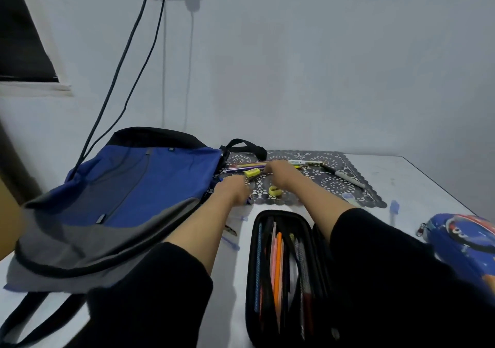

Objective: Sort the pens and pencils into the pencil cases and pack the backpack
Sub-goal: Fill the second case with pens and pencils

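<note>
Two cases: black case lies open on the near side of the mat and is part-filled; blue case is off the mat's right corner. One backpack, left of the mat, soft and limp. Loose pens along the mat's far edge, too blurred for my count: light, stiff, likely to roll; I judge mid-barrel the best hold. Hands: left hand at the mat's left edge, right hand over the pens; I cannot tell either's grip.

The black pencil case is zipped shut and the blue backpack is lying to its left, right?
Not quite. The head view shows the black pencil case lying open, pens and pencils inside. The blue backpack does lie to its left.
</note>
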